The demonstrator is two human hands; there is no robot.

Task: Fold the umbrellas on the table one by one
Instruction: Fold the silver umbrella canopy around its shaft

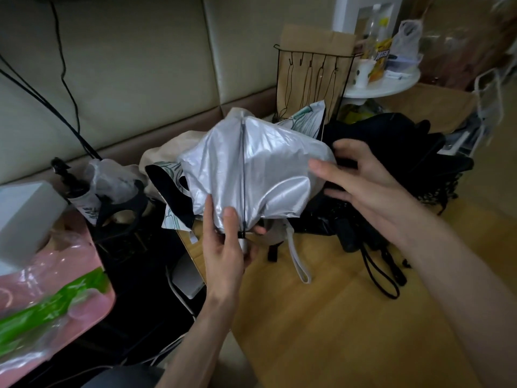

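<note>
Head view, one silver umbrella [251,169], left hand [223,247] fingers clamped on it, right hand [363,180] fingers apart, one black umbrella [391,141]

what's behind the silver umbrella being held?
A leaf-print umbrella pokes out behind the silver umbrella, plus beige fabric. It covers their middle parts, so how they lie cannot be seen.

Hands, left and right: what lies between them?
The head view shows the silver umbrella between them, canopy crumpled: the left hand grips its lower end, the right hand is at its right edge.
</note>
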